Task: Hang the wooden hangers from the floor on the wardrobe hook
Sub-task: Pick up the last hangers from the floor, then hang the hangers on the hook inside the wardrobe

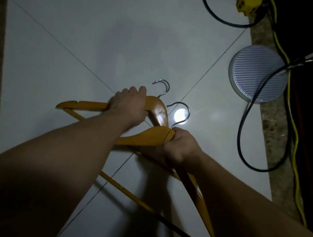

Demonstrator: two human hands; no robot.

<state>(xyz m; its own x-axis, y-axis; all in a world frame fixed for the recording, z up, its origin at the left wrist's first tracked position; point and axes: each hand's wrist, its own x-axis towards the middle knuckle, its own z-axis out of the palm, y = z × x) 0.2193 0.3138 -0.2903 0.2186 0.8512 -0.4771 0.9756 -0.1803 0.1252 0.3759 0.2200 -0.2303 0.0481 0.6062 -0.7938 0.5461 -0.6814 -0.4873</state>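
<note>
Forearms reach toward the floor: left hand curls round the farther hanger, right hand grips the nearer hanger at its neck, just beside it. Their bars cross under the right hand; lifting separately could tangle them.

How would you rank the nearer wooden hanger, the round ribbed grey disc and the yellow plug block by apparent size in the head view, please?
1. Nearer orange wooden hanger, inflated by closeness.
2. Round ribbed grey disc.
3. Yellow plug block, partly cropped.
</note>
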